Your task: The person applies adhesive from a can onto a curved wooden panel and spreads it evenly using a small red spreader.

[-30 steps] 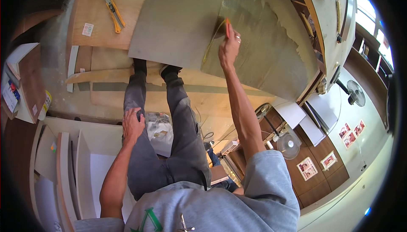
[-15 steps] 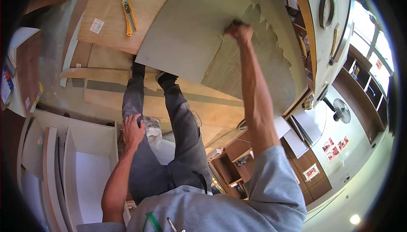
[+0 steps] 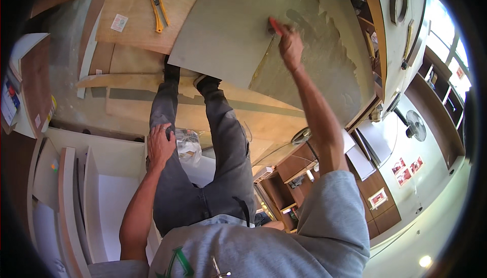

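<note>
My right hand (image 3: 291, 49) is closed around a red-handled brush (image 3: 275, 25), whose dark end meets the grey sheet (image 3: 213, 34). Over the right part of that sheet spreads a wet, streaky coating (image 3: 309, 59) with a jagged far edge; it looks like glue. A thin yellowish line of it runs down the coating's left border, just below the brush. My left hand (image 3: 160, 147) lies on my left knee, its fingers stretched over the dark trousers and holding nothing.
A yellow-handled utility knife (image 3: 156, 6) lies on a plywood sheet (image 3: 137, 34) at far left. White cabinet carcasses (image 3: 116, 197) stand at lower left. A clear plastic bag (image 3: 188, 148) sits beside my left leg. A curved panel (image 3: 388, 39) rises at right, near a fan (image 3: 416, 125).
My right hand has shifted slightly, and the brush's red handle now shows. Fresh wet streaks have appeared at the coating's far side. My left hand stays on my knee.
</note>
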A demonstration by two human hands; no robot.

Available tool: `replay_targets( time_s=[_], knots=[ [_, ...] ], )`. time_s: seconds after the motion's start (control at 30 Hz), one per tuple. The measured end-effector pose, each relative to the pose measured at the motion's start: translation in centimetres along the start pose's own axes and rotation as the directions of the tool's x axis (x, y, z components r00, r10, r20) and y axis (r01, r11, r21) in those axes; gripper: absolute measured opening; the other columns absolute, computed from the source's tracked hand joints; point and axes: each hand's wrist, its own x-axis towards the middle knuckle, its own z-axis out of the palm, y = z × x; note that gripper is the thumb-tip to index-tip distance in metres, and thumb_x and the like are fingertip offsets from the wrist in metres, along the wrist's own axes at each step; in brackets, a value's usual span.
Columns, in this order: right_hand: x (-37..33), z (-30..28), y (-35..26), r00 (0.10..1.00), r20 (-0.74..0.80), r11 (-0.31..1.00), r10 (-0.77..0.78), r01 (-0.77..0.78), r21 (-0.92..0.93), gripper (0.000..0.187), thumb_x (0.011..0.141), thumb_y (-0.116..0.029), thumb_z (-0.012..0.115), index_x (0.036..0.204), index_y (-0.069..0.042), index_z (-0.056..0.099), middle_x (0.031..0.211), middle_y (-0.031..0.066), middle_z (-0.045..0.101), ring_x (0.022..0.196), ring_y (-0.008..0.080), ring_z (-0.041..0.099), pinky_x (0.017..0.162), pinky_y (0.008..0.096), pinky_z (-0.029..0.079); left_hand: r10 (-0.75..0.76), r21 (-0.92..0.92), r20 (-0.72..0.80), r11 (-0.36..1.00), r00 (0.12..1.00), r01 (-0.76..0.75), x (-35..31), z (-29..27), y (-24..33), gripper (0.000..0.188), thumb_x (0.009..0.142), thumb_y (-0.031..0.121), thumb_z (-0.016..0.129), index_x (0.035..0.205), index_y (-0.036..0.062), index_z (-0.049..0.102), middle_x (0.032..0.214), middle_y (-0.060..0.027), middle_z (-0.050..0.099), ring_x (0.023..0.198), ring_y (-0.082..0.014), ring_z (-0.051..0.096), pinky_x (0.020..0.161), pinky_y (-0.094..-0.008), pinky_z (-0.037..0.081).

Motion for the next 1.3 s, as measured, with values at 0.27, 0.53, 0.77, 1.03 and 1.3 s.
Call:
replay_targets(
  time_s=[0.27, 0.53, 0.77, 1.03, 1.3],
  knots=[
    [-18.3, 3.2, -9.4, 0.971, 0.127, 0.971, 0.202, -0.215, 0.1, 0.05, 0.087, 0.004, 0.056, 0.133, -0.013, 0.068, 0.122, 0.01, 0.065, 0.108, 0.0331, 0.063, 0.087, 0.0447, 0.051, 0.029, 0.07, 0.01, 0.997, 1.0, -0.03, -0.5, -0.1, -0.5, 0.031, 0.091, 0.019, 0.066, 0.12, 0.0066, 0.066, 0.117, -0.0145, 0.066, 0.116, -0.0362, 0.059, 0.101, -0.0466, 0.047],
    [-19.1, 0.2, -12.1, 0.925, 0.248, 0.701, 0.288, -0.38, 0.603, 0.044, 0.099, 0.005, 0.05, 0.136, -0.011, 0.067, 0.117, 0.0165, 0.069, 0.105, 0.0316, 0.066, 0.096, 0.0378, 0.052, 0.009, 0.073, 0.054, 0.997, 0.999, -0.013, -1.1, 0.5, -1.1, 0.032, 0.092, 0.02, 0.065, 0.121, 0.0081, 0.066, 0.12, -0.0147, 0.065, 0.118, -0.0367, 0.058, 0.104, -0.0471, 0.046],
    [-2.9, -0.9, -2.7, 0.932, -0.09, 0.913, 0.352, -0.32, 0.253, 0.047, 0.095, 0.0, 0.054, 0.139, -0.013, 0.063, 0.118, 0.0176, 0.067, 0.107, 0.0352, 0.065, 0.095, 0.0439, 0.053, 0.001, 0.03, 0.073, 1.0, 0.997, -0.003, -0.5, 1.2, 0.7, 0.032, 0.092, 0.021, 0.065, 0.122, 0.0082, 0.067, 0.121, -0.015, 0.065, 0.12, -0.0363, 0.057, 0.104, -0.0476, 0.045],
    [-4.0, 2.7, -2.5, 0.84, 0.053, 0.806, 0.54, -0.535, 0.254, 0.045, 0.093, -0.008, 0.054, 0.136, -0.015, 0.063, 0.106, 0.0199, 0.07, 0.102, 0.0397, 0.066, 0.087, 0.0483, 0.054, -0.064, -0.022, -0.022, 0.998, 0.998, 0.064, -2.3, 1.5, -0.9, 0.032, 0.091, 0.02, 0.066, 0.12, 0.0077, 0.067, 0.118, -0.0148, 0.065, 0.119, -0.0358, 0.057, 0.104, -0.0481, 0.045],
    [15.2, 5.5, 5.4, 0.884, 0.312, 0.915, 0.347, -0.393, 0.094, 0.016, 0.085, -0.022, 0.072, 0.098, -0.016, 0.078, 0.095, 0.0183, 0.072, 0.095, 0.0369, 0.069, 0.086, 0.0438, 0.056, -0.033, -0.057, -0.028, 0.998, 0.999, 0.031, -1.1, 1.2, 0.2, 0.032, 0.09, 0.018, 0.067, 0.119, 0.0051, 0.067, 0.116, -0.0161, 0.065, 0.116, -0.0369, 0.058, 0.102, -0.0457, 0.046]
  ],
)
